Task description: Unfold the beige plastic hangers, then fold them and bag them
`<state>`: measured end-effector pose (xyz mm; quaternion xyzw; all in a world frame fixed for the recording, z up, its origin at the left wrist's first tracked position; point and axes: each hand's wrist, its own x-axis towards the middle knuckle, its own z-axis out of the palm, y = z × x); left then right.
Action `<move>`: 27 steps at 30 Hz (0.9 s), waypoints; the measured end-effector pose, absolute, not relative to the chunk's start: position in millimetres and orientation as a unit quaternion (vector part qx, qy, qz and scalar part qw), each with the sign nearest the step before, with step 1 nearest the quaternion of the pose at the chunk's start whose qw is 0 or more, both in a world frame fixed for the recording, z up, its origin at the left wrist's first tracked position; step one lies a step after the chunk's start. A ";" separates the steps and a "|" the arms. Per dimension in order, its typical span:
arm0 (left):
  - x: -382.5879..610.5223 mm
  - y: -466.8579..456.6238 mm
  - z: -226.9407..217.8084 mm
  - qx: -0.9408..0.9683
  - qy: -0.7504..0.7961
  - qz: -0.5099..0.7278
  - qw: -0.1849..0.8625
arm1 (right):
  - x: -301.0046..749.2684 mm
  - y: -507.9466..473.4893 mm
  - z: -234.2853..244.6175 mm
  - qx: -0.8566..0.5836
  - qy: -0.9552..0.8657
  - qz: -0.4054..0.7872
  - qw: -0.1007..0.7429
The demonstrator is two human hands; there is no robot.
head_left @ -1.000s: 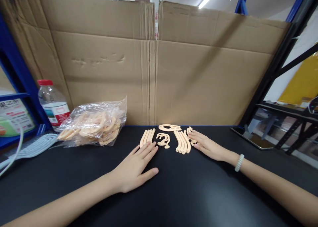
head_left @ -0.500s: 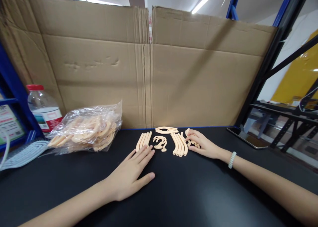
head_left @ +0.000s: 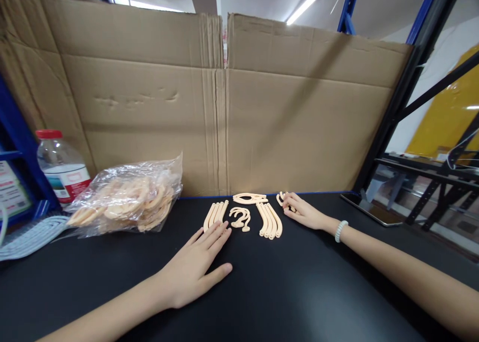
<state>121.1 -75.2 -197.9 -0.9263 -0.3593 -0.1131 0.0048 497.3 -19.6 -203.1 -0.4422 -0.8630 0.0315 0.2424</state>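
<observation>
My left hand (head_left: 196, 267) lies flat and open on the black table, its fingertips touching the near end of a row of curved peach plastic hanger arms (head_left: 216, 212). My right hand (head_left: 303, 211) is curled over small peach hooked pieces (head_left: 280, 198) at the back right; the fingers partly cover them. Another row of hanger arms (head_left: 268, 220) lies just left of that hand. Between the two rows sits a cluster of peach hanger hooks (head_left: 240, 217). Behind the hooks are long peach hanger pieces (head_left: 250, 198), forming a lens shape.
At the left a clear plastic bag (head_left: 127, 195) of peach pieces stands by a red-capped bottle (head_left: 63, 170) and a pale blue slotted object (head_left: 33, 237). Cardboard (head_left: 149, 107) walls off the back. A dark flat phone-like device (head_left: 370, 210) lies at the far right.
My right hand has moved back and its fingers have curled in more. The small hooked pieces beneath it sit closer together, farther from the right row. My left hand stays put.
</observation>
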 end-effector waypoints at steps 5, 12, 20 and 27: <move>125.9 -75.0 -185.6 -0.929 -0.359 -0.086 -0.027 | 499.8 -21.1 -205.4 -0.453 -0.857 0.007 0.246; 124.2 -75.2 -185.4 -0.928 -0.357 -0.103 -0.014 | 481.2 -20.3 -191.0 -0.494 -0.805 -0.046 0.325; 137.3 -104.8 -188.9 -0.941 -0.267 -0.200 0.063 | 437.2 30.2 -168.6 -0.514 -0.827 0.031 0.225; 139.4 -112.3 -188.3 -0.950 -0.223 -0.219 0.019 | 422.8 52.8 -171.5 -0.528 -0.828 0.080 0.168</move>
